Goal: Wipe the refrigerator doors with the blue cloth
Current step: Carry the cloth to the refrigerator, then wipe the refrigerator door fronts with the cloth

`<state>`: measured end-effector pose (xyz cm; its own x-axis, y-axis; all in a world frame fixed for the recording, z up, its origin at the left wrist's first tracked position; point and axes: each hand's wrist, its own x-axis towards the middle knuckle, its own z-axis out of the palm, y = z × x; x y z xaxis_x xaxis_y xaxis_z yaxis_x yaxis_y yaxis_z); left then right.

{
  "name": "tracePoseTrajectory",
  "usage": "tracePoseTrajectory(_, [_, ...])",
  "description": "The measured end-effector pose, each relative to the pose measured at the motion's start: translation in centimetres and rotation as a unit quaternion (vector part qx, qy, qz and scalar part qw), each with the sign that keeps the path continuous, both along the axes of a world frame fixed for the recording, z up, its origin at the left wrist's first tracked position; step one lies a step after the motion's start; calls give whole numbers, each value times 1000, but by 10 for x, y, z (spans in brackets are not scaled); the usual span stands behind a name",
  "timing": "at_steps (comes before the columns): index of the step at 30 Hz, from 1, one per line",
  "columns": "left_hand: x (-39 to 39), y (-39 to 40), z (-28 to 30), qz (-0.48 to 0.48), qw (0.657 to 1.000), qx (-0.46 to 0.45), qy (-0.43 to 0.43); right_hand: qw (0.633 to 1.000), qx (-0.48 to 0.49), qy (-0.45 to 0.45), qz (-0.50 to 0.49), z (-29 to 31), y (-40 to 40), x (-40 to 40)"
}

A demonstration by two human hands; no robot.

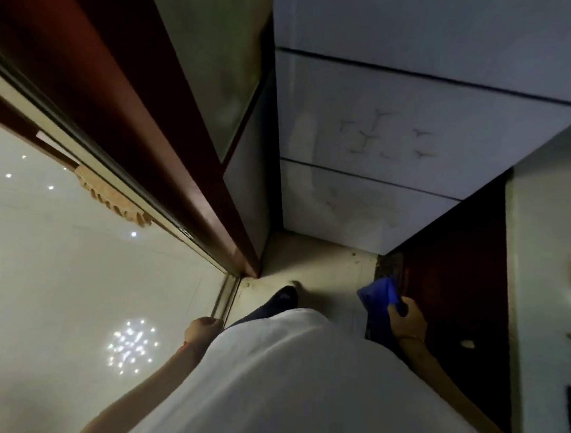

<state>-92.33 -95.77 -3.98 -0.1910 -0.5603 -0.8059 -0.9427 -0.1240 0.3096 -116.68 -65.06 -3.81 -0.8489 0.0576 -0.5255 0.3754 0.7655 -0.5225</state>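
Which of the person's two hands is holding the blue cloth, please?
The right hand grips the blue cloth low beside the dark red cabinet; the left hand hangs curled and empty.

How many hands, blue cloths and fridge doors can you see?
hands: 2, the left hand and the right hand
blue cloth: 1
fridge doors: 3, top, middle, bottom
Total: 6

Both arms down — left hand (204, 329) loosely curled
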Motion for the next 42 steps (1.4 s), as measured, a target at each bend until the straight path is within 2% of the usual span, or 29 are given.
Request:
tracePoseTrajectory(4, [-64, -37, 11, -74, 997, -19, 31, 998, -43, 44, -18, 20, -32, -35])
tracePoseTrajectory(8, [-143, -61, 39, -176, 976, -51, 116, 982, -93, 155, -43, 63, -71, -75])
tracePoseTrajectory(11, [-203, -71, 75, -226, 952, -97, 181, 952, -133, 274, -28, 105, -97, -102])
tracePoseTrajectory(14, [-255, -74, 116, -217, 923, -92, 305, 892, -155, 424, 32, 158, -116, -132])
tracePoseTrajectory(19, [-336, -82, 222, -168, 815, -209, 514, 754, -139, 638, 69, 279, -152, -189])
tracePoseTrajectory(23, [-373, -94, 322, -135, 682, -349, 628, 627, -119, 765, 87, 376, -180, -228])
tracePoseTrajectory(26, [-393, -109, 383, -90, 589, -432, 677, 529, -97, 837, 99, 442, -202, -252])
tracePoseTrajectory(28, [-405, -119, 418, -58, 547, -464, 694, 480, -85, 867, 105, 483, -214, -265])
tracePoseTrajectory(30, [-416, -130, 447, -28, 516, -473, 713, 445, -70, 887, 99, 524, -227, -276])
tracePoseTrajectory(32, [-430, -141, 471, -23, 492, -499, 713, 425, -52, 898, 99, 560, -240, -286])
tracePoseTrajectory(35, [-449, -156, 491, -37, 484, -521, 702, 439, -6, 885, 157, 585, -259, -301])
tracePoseTrajectory(38, [-458, -160, 497, -42, 488, -482, 727, 449, 42, 865, 221, 586, -266, -311])
tracePoseTrajectory(42, [-467, -165, 494, -37, 475, -466, 745, 434, 99, 851, 278, 552, -263, -311])
